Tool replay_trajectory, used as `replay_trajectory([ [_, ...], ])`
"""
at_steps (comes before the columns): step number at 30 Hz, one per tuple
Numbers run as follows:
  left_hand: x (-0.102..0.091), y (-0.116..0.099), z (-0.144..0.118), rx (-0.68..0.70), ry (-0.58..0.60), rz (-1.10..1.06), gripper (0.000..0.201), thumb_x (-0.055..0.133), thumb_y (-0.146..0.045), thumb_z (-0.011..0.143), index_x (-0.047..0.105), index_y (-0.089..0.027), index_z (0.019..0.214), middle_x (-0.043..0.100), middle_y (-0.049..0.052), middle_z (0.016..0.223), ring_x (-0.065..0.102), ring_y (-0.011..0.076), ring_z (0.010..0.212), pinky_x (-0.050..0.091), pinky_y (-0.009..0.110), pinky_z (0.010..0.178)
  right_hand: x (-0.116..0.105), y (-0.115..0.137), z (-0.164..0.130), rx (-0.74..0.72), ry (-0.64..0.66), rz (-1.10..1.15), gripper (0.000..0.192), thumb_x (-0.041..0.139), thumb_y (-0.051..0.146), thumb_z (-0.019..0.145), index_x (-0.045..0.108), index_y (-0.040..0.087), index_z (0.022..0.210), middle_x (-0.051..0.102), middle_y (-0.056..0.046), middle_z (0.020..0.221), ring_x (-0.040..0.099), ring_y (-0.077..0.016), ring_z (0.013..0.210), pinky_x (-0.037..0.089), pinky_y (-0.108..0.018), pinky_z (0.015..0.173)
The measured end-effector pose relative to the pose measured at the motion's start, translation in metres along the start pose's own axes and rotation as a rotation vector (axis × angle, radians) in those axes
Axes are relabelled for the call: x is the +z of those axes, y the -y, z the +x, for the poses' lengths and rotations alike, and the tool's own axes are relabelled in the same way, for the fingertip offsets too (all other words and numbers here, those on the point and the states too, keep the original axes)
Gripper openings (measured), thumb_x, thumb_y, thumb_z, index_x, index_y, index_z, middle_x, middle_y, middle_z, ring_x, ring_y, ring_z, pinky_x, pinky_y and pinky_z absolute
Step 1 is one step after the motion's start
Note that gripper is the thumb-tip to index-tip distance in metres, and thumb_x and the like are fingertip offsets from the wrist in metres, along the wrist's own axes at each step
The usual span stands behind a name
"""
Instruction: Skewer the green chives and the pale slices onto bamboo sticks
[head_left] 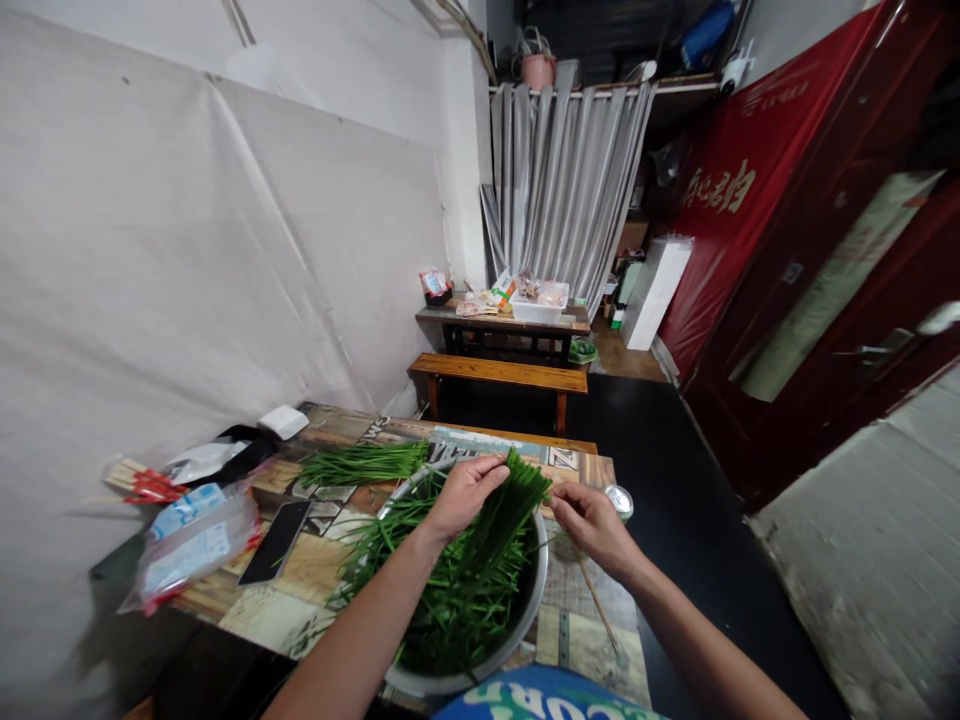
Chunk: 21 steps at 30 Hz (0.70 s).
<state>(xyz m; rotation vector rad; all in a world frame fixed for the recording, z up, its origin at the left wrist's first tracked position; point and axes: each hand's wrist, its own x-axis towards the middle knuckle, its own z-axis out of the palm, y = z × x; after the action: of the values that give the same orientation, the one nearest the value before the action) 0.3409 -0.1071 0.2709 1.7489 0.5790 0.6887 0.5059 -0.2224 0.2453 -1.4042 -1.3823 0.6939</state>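
Soft, even light fills the near half of the room, bright on the pale wall (pixel 187 260) to the left, which washes out toward white without hard glare. The far end under the shelf above the grey curtain (pixel 562 170) falls off into gloom, and the dark floor (pixel 660 470) swallows detail. Shadows are faint and diffuse; a dull one pools beneath the table (pixel 315 590) at lower left. The wide lens bends straight lines hard near the edges, the red door (pixel 825 260) bowing and stretching. The centre is reasonably sharp, while the corners smear and the forearms look elongated.
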Motion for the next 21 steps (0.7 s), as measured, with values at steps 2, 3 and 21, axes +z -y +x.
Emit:
replay_trajectory([
  [2,0.000,-0.003,0.000,0.010,-0.015,0.017,0.031,0.048,-0.036,0.080,0.065,-0.011,0.089,0.064,0.005,0.088,0.053,0.0177,0.084,0.039,0.026,0.079,0.000,0.003,0.000,-0.004,0.030,0.008,0.023,0.044,0.031,0.084,0.058,0.015,0.074,0.049,0.001,0.061,0.044,-0.0119,0.056,0.033,-0.021,0.051],
  [3,0.000,-0.004,-0.001,0.016,-0.016,0.033,0.030,0.048,-0.036,0.080,0.065,-0.011,0.084,0.063,0.004,0.082,0.053,0.0164,0.079,0.039,0.025,0.075,0.000,0.004,0.000,-0.010,0.039,0.001,0.023,0.044,0.030,0.084,0.058,0.015,0.075,0.050,0.000,0.062,0.044,-0.0121,0.057,0.033,-0.022,0.052],
  [21,-0.001,0.016,0.005,-0.164,0.178,-0.173,0.038,0.053,-0.045,0.074,0.063,-0.009,0.075,0.056,0.002,0.066,0.049,0.0126,0.062,0.039,0.023,0.060,0.005,-0.004,-0.002,0.298,0.193,0.450,0.028,0.053,0.043,0.078,0.053,0.015,0.075,0.031,0.011,0.044,0.021,-0.0028,0.032,0.017,-0.016,0.031],
])
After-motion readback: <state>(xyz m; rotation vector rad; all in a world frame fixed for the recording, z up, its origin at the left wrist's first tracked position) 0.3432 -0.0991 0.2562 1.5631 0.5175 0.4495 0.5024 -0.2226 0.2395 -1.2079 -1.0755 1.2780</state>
